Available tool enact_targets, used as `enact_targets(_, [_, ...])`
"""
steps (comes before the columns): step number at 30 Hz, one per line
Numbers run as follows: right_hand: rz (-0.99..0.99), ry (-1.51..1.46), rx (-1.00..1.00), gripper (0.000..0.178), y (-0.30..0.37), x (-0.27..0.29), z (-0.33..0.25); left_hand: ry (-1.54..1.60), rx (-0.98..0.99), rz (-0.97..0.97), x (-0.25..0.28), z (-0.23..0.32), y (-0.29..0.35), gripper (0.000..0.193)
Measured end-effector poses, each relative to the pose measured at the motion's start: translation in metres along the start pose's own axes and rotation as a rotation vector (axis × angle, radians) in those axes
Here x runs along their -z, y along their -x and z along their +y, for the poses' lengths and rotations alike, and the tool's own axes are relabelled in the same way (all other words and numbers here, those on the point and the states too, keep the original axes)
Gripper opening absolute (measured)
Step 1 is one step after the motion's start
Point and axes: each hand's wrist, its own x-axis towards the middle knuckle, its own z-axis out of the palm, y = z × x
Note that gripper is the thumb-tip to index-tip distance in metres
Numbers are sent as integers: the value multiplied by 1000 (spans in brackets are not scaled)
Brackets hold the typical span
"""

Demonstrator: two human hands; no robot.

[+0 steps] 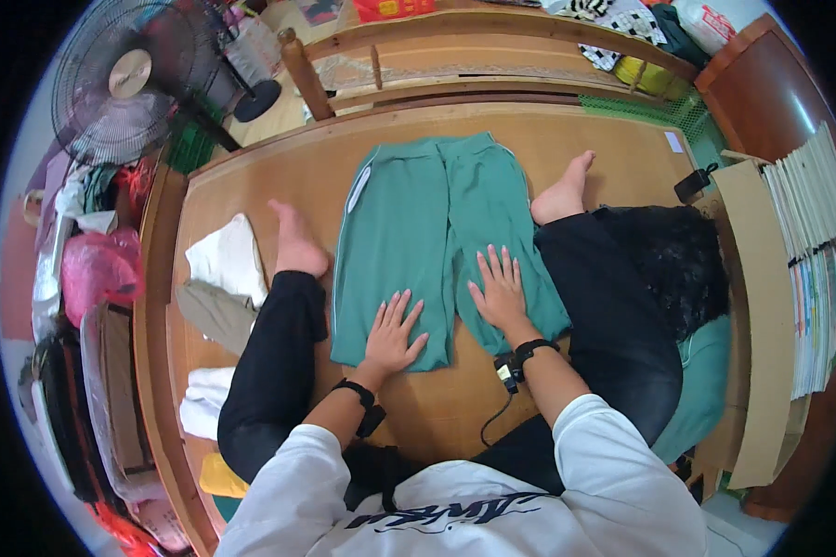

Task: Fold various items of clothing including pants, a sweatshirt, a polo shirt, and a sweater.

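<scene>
- Step in hand, as judged: smoothing a pair of green trousers (437, 241), which lay flat on the wooden bed platform (613, 162) between the person's spread legs, waistband nearest the body, cuffs toward 12 o'clock.
- The left hand (392, 332) lay flat on the left trouser leg, fingers spread, grip fully open and holding nothing.
- The right hand (502, 288) lay flat on the right trouser leg, likewise open (palm down, no fabric pinched).
- Next move, as judged, called for an even press or a fold along the leg seam, keeping both layers aligned.
- At 9 o'clock lay a pile of folded clothes (221, 278); at 11 o'clock stood an electric fan (125, 79).
- Obstructions: the person's own knees and feet flanked the garment closely.
</scene>
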Motion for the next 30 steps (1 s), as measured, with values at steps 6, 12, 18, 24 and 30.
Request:
enact_targets(6, [10, 17, -48, 61, 24, -10, -40, -1, 57, -53, -3, 18, 38, 63])
enact_targets(12, [-37, -9, -26, 61, 45, -19, -88, -42, 86, -113, 3, 19, 67, 68])
enact_targets(18, [-84, -214, -113, 54, 36, -22, -95, 93, 837, -24, 35, -13, 65, 65])
enact_targets(24, [116, -525, -215, 35, 13, -8, -101, 136, 1160, -226, 37, -65, 104, 67])
enact_targets(30, [-353, -969, -97, 40, 18, 43, -141, 836, 1137, -269, 55, -55, 92, 36])
